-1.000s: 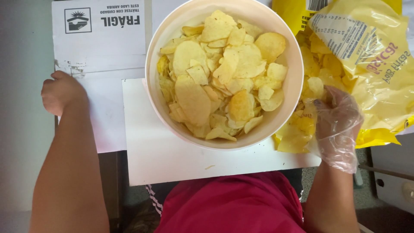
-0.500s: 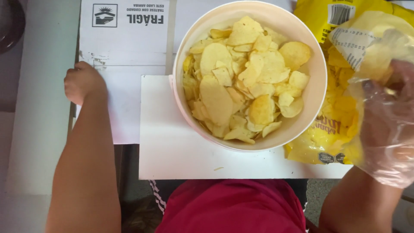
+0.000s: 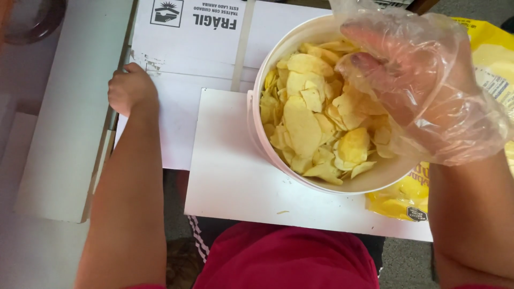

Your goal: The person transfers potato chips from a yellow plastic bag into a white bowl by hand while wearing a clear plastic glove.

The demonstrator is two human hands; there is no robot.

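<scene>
Since half a second ago, my gloved right hand [image 3: 412, 80] has swung from the yellow bag [image 3: 492, 69] over the bucket [image 3: 257, 107], fingers loosely curled above the chips [image 3: 310, 118]. I judge filling nearly done: the bucket sits heaped on the white board [image 3: 230, 176], while my left hand [image 3: 130, 88] rests fisted on the box [image 3: 187, 48].

We cannot see our right hand's [image 3: 423, 91] fingertips: they are lost among the chips [image 3: 316, 128] under the crinkled glove. That hand covers the tub's [image 3: 257, 101] right rim and most of the yellow bag [image 3: 492, 59], which the right edge cuts off. The dark round thing [image 3: 29, 21] is cropped at top left.
</scene>
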